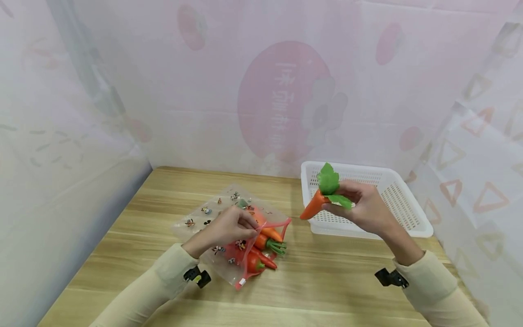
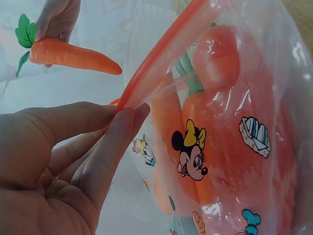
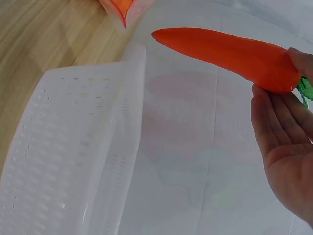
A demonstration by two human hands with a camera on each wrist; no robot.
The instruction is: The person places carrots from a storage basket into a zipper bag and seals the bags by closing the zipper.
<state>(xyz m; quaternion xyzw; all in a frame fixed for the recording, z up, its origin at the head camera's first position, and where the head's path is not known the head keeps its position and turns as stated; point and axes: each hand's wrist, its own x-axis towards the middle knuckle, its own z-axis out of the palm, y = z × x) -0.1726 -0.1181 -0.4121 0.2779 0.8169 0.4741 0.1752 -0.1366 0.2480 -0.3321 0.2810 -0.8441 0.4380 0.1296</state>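
Note:
My right hand pinches a toy carrot by its leafy end, holding it in the air by the left edge of the white basket. Two green leaves stick out by the fingers, and the orange tip points down and left. My left hand pinches the red zip edge of a clear cartoon-print bag lying on the table. Inside the bag are more carrots, one with a green top, and a round red tomato-like piece. The left wrist view shows thumb and fingers on the red zip edge.
The basket has slotted walls and stands at the back right of the wood-grain table. A red zip slider sits at the bag's front corner. Printed cloth walls close in the back and both sides.

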